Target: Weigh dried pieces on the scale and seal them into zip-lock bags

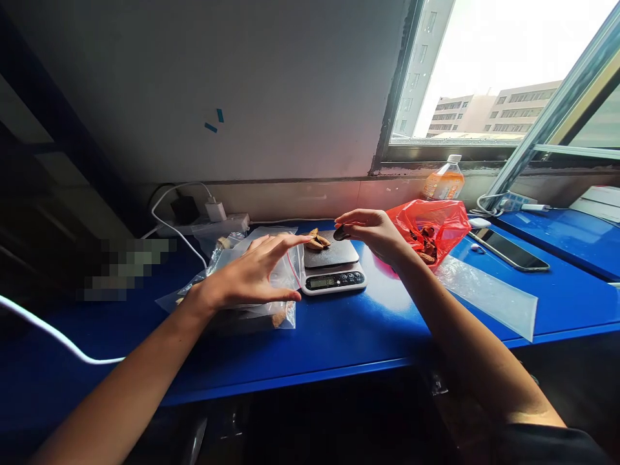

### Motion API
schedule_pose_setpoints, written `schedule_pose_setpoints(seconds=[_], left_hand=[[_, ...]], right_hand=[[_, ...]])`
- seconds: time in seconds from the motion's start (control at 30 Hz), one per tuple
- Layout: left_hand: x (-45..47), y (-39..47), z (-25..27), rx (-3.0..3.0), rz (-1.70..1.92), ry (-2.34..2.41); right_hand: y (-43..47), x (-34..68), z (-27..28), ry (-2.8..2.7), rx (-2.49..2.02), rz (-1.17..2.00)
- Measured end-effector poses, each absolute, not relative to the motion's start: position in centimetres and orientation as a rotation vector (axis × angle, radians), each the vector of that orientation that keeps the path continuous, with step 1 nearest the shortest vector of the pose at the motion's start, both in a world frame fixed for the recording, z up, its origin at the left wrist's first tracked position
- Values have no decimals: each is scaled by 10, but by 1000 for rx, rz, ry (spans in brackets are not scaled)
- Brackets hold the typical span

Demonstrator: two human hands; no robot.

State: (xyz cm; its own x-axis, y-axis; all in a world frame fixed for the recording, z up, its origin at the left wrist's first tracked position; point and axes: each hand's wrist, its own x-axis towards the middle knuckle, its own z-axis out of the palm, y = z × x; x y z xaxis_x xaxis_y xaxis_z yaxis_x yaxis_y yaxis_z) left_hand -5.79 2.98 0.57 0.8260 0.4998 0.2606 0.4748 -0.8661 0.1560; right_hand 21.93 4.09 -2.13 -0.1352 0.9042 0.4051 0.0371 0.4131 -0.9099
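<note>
1. Brown dried pieces [317, 243] lie on the scale [332, 258], towards twelve o'clock.
2. Right hand [372, 234], at one o'clock from it, pinches a dark piece [340, 233].
3. Left hand [247, 274], at nine, is spread, partly hiding clear bags [264, 318].
4. Red bag [453, 223] at two, partly blocked by the right arm [450, 310]; bottle [446, 183] behind; phone [516, 248] at three.

A black or very dark sleeve [552, 444] ends near the right elbow, its fabric detail lost in shadow. The slim right forearm [465, 336] and right hand [371, 234] are bare, as are the left forearm [145, 361] and slender-fingered left hand [249, 270].
</note>
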Motion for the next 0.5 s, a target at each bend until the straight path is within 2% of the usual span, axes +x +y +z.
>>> schedule_pose_setpoints(seconds=[0.5], left_hand=[[-58,25,9,2905,429,768]], right_hand=[[40,212,-21,-1539,-963,804]])
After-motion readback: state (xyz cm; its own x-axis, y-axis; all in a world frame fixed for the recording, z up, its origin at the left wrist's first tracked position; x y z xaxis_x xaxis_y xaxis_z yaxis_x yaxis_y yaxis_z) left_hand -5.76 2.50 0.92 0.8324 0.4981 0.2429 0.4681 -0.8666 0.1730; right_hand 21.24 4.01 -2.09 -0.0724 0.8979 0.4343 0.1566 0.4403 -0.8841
